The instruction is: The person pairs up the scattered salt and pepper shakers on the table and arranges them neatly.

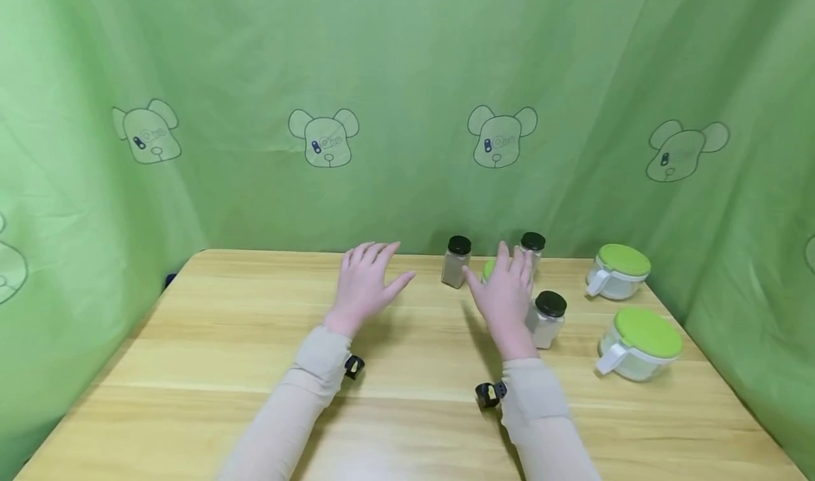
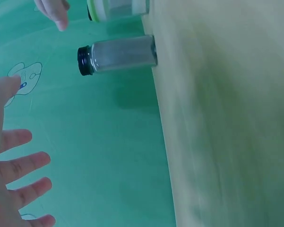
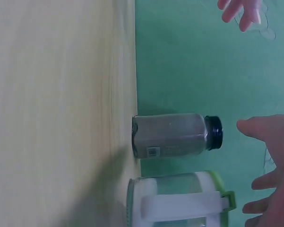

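Note:
My left hand (image 1: 363, 286) hovers over the middle of the table with its fingers spread, holding nothing. To its right, my right hand (image 1: 506, 297) is also raised with fingers extended and nothing in its grasp. Between them, nearer the right hand, a clear glass jar with a black lid (image 1: 455, 263) stands upright near the back edge; the right wrist view shows the same jar (image 3: 170, 135) short of the thumb. A green-lidded container with a white handle (image 3: 179, 203) is mostly hidden behind the right hand in the head view. Another black-lidded jar (image 1: 546, 322) stands right beside the right wrist.
Behind the right hand is a third black-lidded jar (image 1: 533, 242), partly covered. Two more green-lidded containers with white handles stand at the right, one farther back (image 1: 620, 272) and one nearer (image 1: 639, 344). A green curtain (image 1: 407, 184) hangs around the wooden table (image 1: 223, 325).

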Action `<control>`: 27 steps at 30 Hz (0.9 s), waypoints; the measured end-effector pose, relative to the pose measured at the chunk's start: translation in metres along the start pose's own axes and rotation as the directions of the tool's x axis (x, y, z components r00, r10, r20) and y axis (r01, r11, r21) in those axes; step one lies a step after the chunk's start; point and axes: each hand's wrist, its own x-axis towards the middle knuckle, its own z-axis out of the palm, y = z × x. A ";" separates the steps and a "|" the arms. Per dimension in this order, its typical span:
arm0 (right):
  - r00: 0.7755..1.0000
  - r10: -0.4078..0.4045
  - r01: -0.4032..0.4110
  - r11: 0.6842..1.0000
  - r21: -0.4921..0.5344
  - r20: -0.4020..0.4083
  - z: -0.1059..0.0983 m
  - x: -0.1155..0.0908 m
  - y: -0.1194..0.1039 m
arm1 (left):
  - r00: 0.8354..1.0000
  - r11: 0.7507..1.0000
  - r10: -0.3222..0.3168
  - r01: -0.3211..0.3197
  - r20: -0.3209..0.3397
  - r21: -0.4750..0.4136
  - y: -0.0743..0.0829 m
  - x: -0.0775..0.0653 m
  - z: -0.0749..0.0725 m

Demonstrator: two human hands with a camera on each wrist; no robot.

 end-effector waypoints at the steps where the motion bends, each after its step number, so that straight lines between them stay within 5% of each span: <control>1: 1.000 0.016 -0.016 1.000 0.001 -0.006 0.002 0.002 0.001 | 1.000 1.000 0.000 0.000 -0.002 -0.002 0.002 0.003 0.003; 9: 0.990 0.138 -0.138 0.990 0.014 -0.018 0.012 0.011 0.011 | 0.999 0.998 -0.041 0.042 0.011 -0.054 0.022 0.024 0.019; 27: 0.983 0.182 -0.176 0.977 0.121 -0.040 0.016 0.014 0.019 | 0.971 0.949 -0.198 0.225 0.135 -0.223 0.045 0.052 0.064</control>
